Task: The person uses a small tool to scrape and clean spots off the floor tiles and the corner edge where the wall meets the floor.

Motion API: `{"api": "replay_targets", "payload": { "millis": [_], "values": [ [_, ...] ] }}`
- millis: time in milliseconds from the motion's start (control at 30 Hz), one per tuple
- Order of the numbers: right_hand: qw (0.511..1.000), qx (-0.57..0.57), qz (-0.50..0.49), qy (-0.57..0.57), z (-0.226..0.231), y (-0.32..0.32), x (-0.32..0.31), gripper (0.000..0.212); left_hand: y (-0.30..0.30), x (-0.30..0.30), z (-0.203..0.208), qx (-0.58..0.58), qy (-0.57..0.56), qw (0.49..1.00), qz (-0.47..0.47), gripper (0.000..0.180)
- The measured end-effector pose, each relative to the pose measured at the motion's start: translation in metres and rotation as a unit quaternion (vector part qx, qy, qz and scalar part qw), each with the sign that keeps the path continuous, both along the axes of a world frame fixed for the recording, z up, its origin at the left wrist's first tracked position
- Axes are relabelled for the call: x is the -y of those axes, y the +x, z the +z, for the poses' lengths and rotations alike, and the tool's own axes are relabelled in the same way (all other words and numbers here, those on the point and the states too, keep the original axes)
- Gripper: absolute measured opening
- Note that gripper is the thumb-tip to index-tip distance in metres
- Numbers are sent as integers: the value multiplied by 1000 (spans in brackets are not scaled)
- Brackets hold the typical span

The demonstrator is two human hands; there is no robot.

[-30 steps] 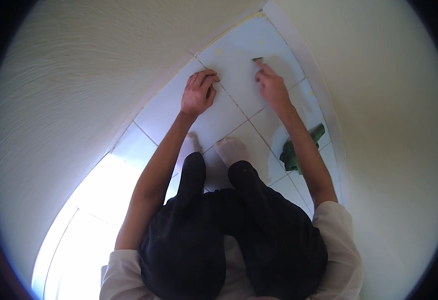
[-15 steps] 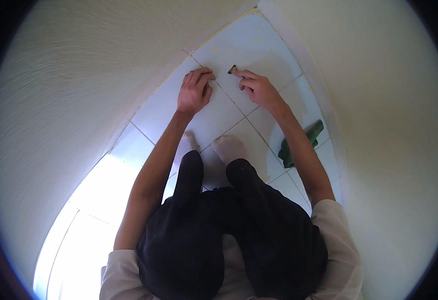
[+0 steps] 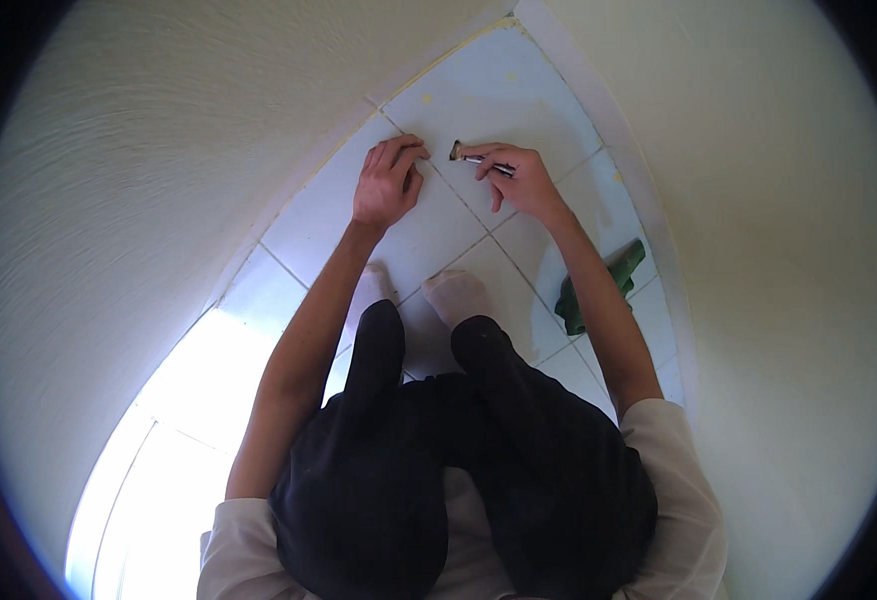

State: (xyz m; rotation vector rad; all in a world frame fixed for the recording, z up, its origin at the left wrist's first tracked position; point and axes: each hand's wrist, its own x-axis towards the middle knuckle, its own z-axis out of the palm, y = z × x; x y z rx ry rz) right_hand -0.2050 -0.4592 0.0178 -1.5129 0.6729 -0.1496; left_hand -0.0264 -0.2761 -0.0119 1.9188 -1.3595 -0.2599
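Observation:
My right hand (image 3: 521, 182) is closed around the thin dark-and-silver handle of a small brush (image 3: 473, 159). The brush's head, tan with a dark edge, points left, and my index finger stretches along toward it. Just below them lies the pale tiled floor (image 3: 459, 215). To the left, my left hand (image 3: 390, 183) rests on the tiles beside a grout line, fingers bent and thumb apart. Nothing shows in it, though its palm side is hidden.
A crumpled green cloth (image 3: 572, 305) lies on the floor at the right, partly behind my right forearm. Plain walls (image 3: 159, 130) close in on both sides and meet at the far corner. My feet (image 3: 459, 297) stand on the tiles between my arms.
My right hand has turned, so the brush's handle now shows. The brush's head has moved slightly left and nearer to me. My left hand has stayed almost still.

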Motion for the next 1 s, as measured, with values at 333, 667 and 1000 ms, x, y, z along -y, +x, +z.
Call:
{"api": "replay_targets", "payload": {
  "millis": [333,667,1000],
  "values": [
    [981,26,-191,33,0,6,-14,16,0,0,0,2,-2,1000,0,29],
    [973,9,-136,185,3,-2,-4,12,0,-1,0,0,6,1000,0,29],
    [959,49,-241,141,-9,0,-8,13,-1,3,1,5,3,1000,-2,28]
  ]
}}
